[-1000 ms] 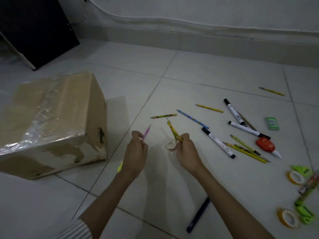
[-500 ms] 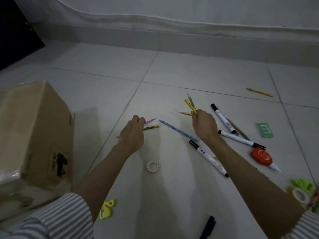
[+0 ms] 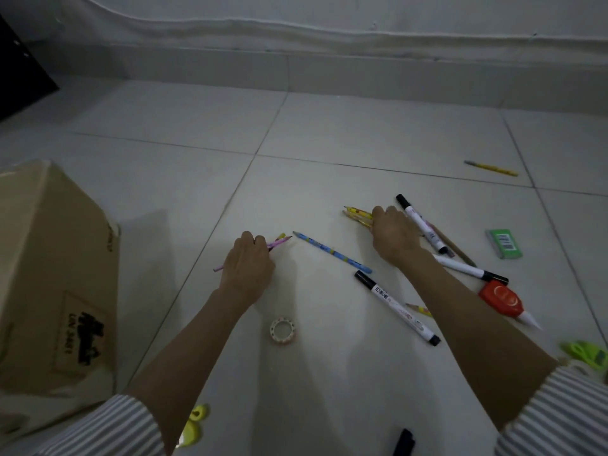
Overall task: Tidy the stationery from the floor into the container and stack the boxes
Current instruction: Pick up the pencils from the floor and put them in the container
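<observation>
My left hand (image 3: 248,268) grips a pink pencil (image 3: 279,241) together with a second pencil, low over the white tile floor. My right hand (image 3: 393,236) is closed around a bunch of yellow pencils (image 3: 357,214), its knuckles beside a white marker (image 3: 421,223). Between the hands lies a blue pencil (image 3: 332,252). A small roll of patterned tape (image 3: 283,330) lies near my left forearm. More white markers (image 3: 396,311) (image 3: 468,269), a red glue bottle (image 3: 501,299) and a green eraser (image 3: 503,243) are scattered on the right.
A cardboard box (image 3: 49,274) stands at the left. A lone yellow pencil (image 3: 490,168) lies far right near the wall. A yellow clip (image 3: 194,426) and a black pen (image 3: 403,442) are at the bottom, green clips (image 3: 585,353) at the right edge.
The view swung right, so the box slid left. My right hand carried its yellow pencil away from the tape roll to another near the markers. My left hand reached forward and gathered a second pencil.
</observation>
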